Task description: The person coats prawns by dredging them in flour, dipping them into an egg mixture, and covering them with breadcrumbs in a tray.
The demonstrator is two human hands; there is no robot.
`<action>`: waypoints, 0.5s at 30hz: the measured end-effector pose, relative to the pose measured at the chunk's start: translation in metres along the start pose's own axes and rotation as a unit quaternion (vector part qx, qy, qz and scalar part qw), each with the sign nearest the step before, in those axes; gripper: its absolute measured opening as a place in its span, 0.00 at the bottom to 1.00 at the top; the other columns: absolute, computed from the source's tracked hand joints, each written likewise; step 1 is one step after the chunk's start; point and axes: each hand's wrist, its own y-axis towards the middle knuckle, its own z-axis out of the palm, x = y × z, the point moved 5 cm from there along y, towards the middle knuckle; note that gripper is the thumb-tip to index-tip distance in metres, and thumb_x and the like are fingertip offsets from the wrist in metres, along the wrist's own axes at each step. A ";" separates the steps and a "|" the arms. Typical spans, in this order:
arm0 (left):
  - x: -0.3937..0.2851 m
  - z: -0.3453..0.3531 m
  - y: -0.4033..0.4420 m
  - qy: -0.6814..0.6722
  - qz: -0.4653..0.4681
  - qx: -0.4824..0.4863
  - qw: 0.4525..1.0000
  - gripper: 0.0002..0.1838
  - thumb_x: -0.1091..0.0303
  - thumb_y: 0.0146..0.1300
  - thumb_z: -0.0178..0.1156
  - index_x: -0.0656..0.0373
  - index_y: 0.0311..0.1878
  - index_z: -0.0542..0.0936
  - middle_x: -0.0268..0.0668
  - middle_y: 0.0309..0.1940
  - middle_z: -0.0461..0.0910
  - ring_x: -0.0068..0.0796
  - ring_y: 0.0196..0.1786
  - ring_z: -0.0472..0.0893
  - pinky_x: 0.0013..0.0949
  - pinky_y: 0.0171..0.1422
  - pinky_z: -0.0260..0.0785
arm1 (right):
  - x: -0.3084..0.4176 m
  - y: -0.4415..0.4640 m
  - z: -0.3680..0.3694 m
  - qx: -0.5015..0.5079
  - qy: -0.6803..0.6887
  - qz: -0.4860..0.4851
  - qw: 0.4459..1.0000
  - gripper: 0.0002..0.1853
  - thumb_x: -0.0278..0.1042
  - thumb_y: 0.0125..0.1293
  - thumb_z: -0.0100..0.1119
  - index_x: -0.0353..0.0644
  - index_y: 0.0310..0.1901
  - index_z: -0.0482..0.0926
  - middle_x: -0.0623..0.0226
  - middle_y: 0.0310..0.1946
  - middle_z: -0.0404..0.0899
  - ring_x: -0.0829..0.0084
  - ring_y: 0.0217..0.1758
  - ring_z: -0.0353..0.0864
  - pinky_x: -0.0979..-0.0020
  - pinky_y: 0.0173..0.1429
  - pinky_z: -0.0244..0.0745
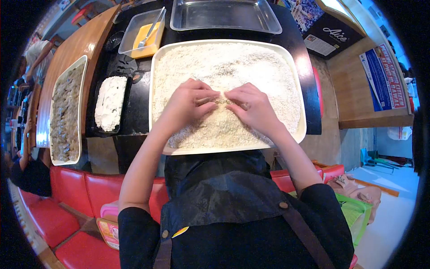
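A large cream tray (215,150) holds a thick bed of pale, coarse crumbs (197,60). Both hands are over its middle, their fingertips almost meeting. My left hand (190,105) has its fingers bent and pressed together at the crumbs. Facing it, my right hand (253,106) is closed in the same way, thumb toward the fingers. A small crumb-covered bit shows between the fingertips, but its kind is hidden.
Left of the tray are a black container of white powder (109,103) and a cream tray of brownish, wet-looking pieces (67,112). Behind are a clear tub (130,33) with yellow-orange contents and a fork (152,29), and a metal tray (224,15). Red seats (71,190) stand below.
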 end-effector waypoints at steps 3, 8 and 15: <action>0.008 0.016 0.001 -0.024 -0.010 0.023 0.999 0.14 0.68 0.52 0.73 0.53 0.44 0.89 0.37 0.38 0.84 0.34 0.44 0.82 0.33 0.50 0.75 | -0.008 -0.003 0.008 0.028 -0.007 -0.008 1.000 0.10 0.23 0.54 0.70 0.36 0.39 0.86 0.61 0.35 0.84 0.63 0.41 0.82 0.66 0.46 0.78; 0.004 0.016 0.000 -0.020 -0.008 0.030 0.999 0.13 0.71 0.52 0.72 0.54 0.43 0.89 0.37 0.37 0.84 0.35 0.45 0.81 0.34 0.51 0.75 | -0.005 -0.003 0.009 0.038 -0.003 0.006 0.999 0.07 0.25 0.56 0.66 0.37 0.37 0.83 0.59 0.34 0.81 0.59 0.44 0.79 0.61 0.50 0.76; 0.017 -0.017 -0.013 -0.020 -0.078 0.033 0.996 0.13 0.70 0.50 0.73 0.55 0.42 0.89 0.37 0.35 0.84 0.34 0.44 0.80 0.34 0.51 0.74 | 0.015 0.014 0.016 0.030 0.001 -0.040 0.999 0.07 0.24 0.54 0.67 0.36 0.35 0.84 0.60 0.35 0.81 0.61 0.42 0.79 0.63 0.48 0.76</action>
